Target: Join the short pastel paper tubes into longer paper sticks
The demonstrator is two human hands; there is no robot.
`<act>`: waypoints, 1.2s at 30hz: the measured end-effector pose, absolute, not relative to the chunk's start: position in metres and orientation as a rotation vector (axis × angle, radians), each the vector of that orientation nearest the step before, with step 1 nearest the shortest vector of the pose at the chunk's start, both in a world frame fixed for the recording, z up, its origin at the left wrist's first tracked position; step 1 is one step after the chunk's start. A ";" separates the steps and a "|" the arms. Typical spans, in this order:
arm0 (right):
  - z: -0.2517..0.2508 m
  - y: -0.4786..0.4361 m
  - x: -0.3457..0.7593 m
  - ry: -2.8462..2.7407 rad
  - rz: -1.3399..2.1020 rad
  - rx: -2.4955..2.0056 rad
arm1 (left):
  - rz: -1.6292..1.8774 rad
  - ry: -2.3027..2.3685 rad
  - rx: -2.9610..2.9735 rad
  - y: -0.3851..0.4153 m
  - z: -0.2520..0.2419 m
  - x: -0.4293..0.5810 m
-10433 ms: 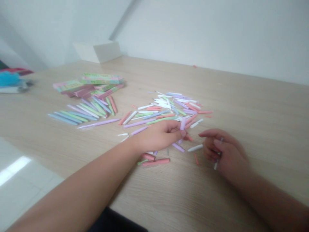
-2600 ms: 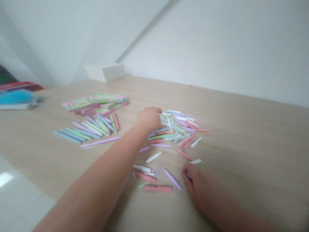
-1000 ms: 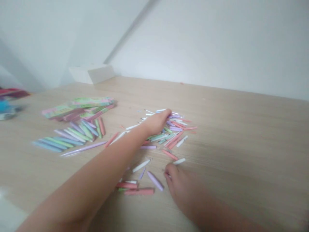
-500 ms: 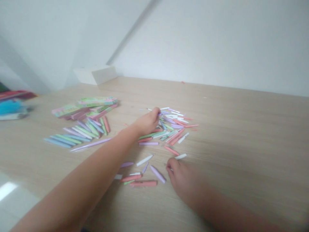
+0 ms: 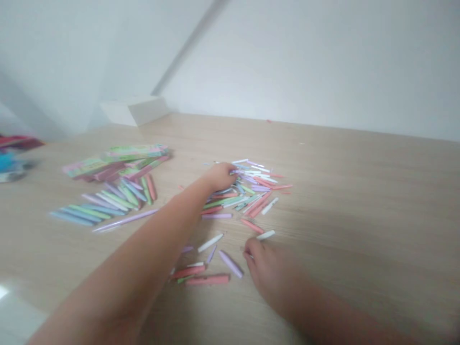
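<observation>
My left hand [image 5: 222, 176] reaches over the left edge of a pile of pastel pen parts [image 5: 257, 184]; its fingers are bent down and what they touch is hidden. Nearer me, my right hand [image 5: 264, 261] is closed in a pinch on something small that I cannot make out. Just beyond its fingers lie a white pen part [image 5: 266, 235] and a red one [image 5: 252, 225]. A purple barrel [image 5: 230, 264] lies left of my right hand, with a white barrel [image 5: 210, 243] and red barrels [image 5: 207, 279] farther left.
Assembled-looking pens [image 5: 115, 197] lie in rows at the left, with a long purple piece [image 5: 125, 220] in front. Behind them are patterned boxes [image 5: 138, 151]. A white box [image 5: 149, 110] stands by the wall. Blurred blue and red items sit at the far left.
The view has shifted slightly, so the things at the left appear farther left. My left hand has moved slightly against the pile, its fingers now lower. My right hand stays pinched in about the same place.
</observation>
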State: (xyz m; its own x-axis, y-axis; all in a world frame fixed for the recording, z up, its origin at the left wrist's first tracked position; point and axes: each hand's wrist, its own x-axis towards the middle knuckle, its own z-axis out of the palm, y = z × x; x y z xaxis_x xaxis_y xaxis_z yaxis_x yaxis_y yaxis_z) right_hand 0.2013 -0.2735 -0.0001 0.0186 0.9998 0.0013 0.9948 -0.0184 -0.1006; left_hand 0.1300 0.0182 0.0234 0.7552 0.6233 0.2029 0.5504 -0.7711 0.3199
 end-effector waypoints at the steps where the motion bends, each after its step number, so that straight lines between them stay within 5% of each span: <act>1: -0.001 -0.273 0.201 -2.156 0.103 -2.184 | 0.412 0.923 2.734 0.020 0.023 0.135; 19: 0.004 -0.274 0.200 -2.204 0.091 -2.181 | 0.406 0.787 2.947 0.008 0.016 0.161; 36: 0.011 -0.274 0.201 -2.187 0.204 -2.206 | 0.884 0.635 2.183 0.002 0.003 0.161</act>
